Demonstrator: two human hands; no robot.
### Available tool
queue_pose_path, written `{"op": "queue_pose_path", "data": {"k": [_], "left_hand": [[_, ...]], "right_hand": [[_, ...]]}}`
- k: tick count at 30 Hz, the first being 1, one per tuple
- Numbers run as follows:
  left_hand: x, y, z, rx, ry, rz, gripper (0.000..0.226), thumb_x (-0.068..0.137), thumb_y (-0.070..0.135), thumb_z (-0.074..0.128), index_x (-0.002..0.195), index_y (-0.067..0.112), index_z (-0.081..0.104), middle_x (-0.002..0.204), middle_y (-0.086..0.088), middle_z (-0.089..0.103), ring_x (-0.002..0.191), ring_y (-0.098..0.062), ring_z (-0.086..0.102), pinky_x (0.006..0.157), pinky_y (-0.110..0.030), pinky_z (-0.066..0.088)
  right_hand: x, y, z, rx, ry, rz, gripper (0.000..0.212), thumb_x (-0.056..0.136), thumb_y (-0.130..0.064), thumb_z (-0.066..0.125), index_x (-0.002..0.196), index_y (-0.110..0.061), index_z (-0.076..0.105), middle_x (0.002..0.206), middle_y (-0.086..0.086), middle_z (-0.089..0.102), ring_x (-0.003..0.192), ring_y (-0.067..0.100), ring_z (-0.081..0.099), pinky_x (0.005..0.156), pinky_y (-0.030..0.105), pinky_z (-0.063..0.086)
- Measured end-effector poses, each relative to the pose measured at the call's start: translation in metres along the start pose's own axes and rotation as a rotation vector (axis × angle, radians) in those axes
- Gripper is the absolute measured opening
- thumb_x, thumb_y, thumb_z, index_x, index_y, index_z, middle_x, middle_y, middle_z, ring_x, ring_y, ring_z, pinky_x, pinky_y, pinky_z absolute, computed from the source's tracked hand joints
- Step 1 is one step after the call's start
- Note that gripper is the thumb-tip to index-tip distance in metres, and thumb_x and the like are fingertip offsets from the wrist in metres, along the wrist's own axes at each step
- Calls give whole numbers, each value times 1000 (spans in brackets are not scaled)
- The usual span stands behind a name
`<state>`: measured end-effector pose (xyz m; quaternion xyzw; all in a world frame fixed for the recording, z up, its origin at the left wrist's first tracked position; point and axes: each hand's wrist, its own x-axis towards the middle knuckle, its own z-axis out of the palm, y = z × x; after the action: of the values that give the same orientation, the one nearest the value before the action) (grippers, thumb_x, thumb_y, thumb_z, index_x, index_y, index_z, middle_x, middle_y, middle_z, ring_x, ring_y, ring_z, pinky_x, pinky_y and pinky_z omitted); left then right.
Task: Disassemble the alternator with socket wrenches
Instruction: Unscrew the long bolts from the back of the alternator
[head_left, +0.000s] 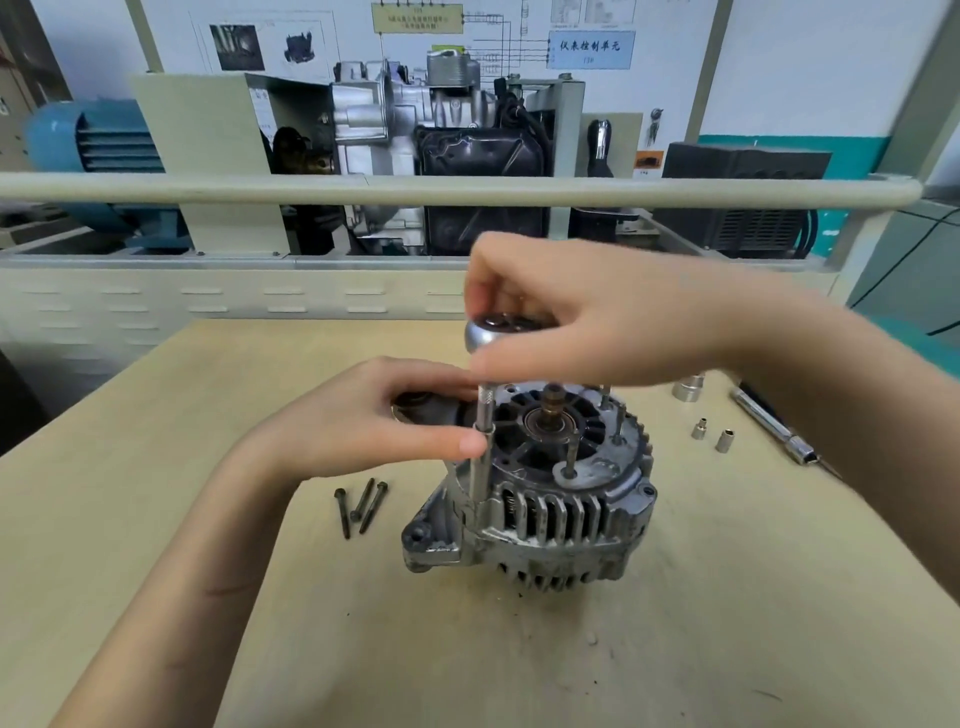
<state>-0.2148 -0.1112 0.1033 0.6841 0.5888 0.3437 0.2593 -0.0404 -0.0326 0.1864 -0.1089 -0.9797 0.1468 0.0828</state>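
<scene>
Evidently the alternator (535, 488) stands on end on the desk (208, 571), directly beneath both hands, so its through-bolts point straight up at the tool. Over it the right hand (582, 312) curls its fingers round the round head of the socket wrench (488, 332), a grip that suits spinning a bolt with little force. The left hand (395, 415) pinches the extension bar (485, 431) below, thumb along the shaft, seemingly to keep the bar upright and seated on a bolt at the housing's edge; the socket itself is hidden. Just left of the left wrist lie three long bolts (361, 506), likely already drawn out. Beyond the right forearm sit spare sockets (711, 434) and another extension (774, 426), parked within reach for a size change.
</scene>
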Motion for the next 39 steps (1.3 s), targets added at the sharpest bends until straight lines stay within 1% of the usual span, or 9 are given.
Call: {"op": "queue_pose_path", "data": {"k": [3,7,11,16,20,23,26,33,39], "left_hand": [[-3,6,3,1,-7,1,46,57,60,64,100,45,65,97,23,68,93,6,61,78,-8,44],[-6,15,7,4,-17,94,35,68,49,69,101,38,68,98,-5,69,97,-25,62,91,-25,45],[-9,20,11,-98,-67,110,25,74,25,70,93,8,72,93,10,72,93,-10,66,83,-21,50],[-8,21,15,-68,7,135,14,68,26,75,74,14,72,80,13,72,80,-3,68,94,-18,40],[-8,21,18,-65,62,169,9,62,27,71,65,19,69,78,-6,72,76,-20,68,84,-5,40],[-7,20,18,-82,60,185,4,62,31,72,62,35,70,79,-2,72,78,-21,68,76,-21,52],[-8,19,15,-114,25,169,8,63,32,71,70,33,74,83,0,73,79,-25,67,75,-38,54],[-9,17,14,-104,8,176,12,67,23,72,77,17,73,82,-5,73,76,-21,68,73,-30,55],[-9,17,16,-41,80,185,16,64,27,78,67,14,69,76,-10,70,72,-25,65,69,-35,51]], "right_hand": [[-7,8,-13,163,-90,-31,22,74,-33,59,92,-22,54,61,-21,53,52,-2,44,48,10,36],[-6,11,-18,134,-102,-130,21,84,-27,63,102,-16,61,79,-12,59,64,2,51,60,17,44],[-4,9,-20,109,-137,-172,34,80,-26,61,112,-18,61,103,-14,64,95,-1,61,86,19,49],[-7,-3,-24,-36,-110,-132,38,72,-50,59,109,-40,59,104,-26,62,95,-14,56,83,4,41],[-9,-11,-23,-180,-69,-57,54,56,-66,45,99,-38,62,85,-15,66,81,-2,60,76,25,49],[-9,-14,-23,-199,-74,-41,54,53,-67,49,95,-34,61,82,-13,65,78,-1,59,72,26,46],[-8,-12,-22,-231,-79,-59,42,66,-57,53,97,-30,63,85,-14,65,80,-1,58,77,27,46],[-8,-5,-25,-142,-88,-145,34,83,-26,63,117,-26,62,104,-29,57,98,-13,52,79,-3,33],[-7,-12,-20,-251,-38,-104,42,69,-54,51,99,-29,65,82,-14,62,79,2,55,69,20,42]]}}
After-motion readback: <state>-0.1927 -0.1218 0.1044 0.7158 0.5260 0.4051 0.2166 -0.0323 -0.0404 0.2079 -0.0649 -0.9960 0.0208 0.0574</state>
